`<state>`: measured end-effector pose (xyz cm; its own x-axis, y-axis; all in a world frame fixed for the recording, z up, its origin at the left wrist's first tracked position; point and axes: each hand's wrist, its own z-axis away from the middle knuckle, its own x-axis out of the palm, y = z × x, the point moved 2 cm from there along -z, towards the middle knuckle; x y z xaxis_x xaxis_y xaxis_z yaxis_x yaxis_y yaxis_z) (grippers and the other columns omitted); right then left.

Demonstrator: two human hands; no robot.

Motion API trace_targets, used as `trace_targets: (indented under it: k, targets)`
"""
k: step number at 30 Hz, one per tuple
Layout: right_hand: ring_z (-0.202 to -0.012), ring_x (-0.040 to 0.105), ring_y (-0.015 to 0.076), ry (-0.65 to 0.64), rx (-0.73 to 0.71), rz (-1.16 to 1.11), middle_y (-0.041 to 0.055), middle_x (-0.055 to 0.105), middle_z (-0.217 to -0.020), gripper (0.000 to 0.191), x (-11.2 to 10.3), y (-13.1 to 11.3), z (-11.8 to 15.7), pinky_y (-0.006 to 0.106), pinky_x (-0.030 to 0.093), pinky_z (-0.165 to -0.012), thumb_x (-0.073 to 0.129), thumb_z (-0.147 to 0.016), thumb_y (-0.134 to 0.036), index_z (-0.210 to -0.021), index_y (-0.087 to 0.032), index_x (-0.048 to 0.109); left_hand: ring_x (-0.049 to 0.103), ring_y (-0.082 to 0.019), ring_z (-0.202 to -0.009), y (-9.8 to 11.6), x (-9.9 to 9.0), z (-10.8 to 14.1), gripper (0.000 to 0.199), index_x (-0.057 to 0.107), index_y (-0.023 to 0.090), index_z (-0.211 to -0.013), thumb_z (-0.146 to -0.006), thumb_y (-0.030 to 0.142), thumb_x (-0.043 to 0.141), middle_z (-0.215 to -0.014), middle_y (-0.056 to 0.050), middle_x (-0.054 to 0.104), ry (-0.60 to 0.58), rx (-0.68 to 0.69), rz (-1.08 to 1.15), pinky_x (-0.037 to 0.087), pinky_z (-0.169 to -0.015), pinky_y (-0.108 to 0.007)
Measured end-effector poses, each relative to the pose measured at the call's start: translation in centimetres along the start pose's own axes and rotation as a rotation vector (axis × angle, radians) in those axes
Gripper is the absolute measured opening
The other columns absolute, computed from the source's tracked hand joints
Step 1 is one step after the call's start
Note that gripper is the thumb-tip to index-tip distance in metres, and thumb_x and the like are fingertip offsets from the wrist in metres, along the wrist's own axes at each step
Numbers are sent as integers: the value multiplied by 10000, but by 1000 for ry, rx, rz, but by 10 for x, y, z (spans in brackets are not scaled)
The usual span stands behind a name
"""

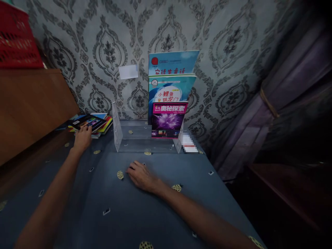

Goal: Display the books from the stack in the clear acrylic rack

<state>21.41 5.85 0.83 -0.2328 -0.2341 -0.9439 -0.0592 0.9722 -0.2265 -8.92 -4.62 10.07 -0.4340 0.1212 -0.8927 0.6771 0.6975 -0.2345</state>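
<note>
At the left, my left hand [83, 138] has its fingers closed at the near edge of a black book [89, 121] with a colourful cover. That book lies on top of a small stack of books [107, 125]. My right hand [141, 177] rests on the patterned cloth, fingers loosely bent and apart, with nothing in it. In front of it stands a clear acrylic book rack [118, 129] with stepped tiers. On the rack's right side, a magenta-and-black book [169, 119], a teal book [172, 88] and a blue book [173, 62] stand one behind another.
A dark blue cloth [103, 193] with pineapple prints covers the table. A wooden box or cabinet [33, 107] at the left bears a red basket [18, 38]. Right of the rack lies a blurred white item [189, 142]. A purple curtain [249, 114] hangs at the right.
</note>
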Motion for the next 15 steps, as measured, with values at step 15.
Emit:
trace_targets:
  k: [15]
  targets:
    - [-1046, 526, 214, -8, 10, -19, 89, 629, -1079, 176, -3, -2, -1, 341, 479, -842, 488, -1014, -169, -1073, -174, 654, 367, -342, -1467, -12, 43, 82, 612, 397, 101, -1452, -841, 61, 394, -1585, -250, 357, -11, -115, 164, 417, -1096, -565]
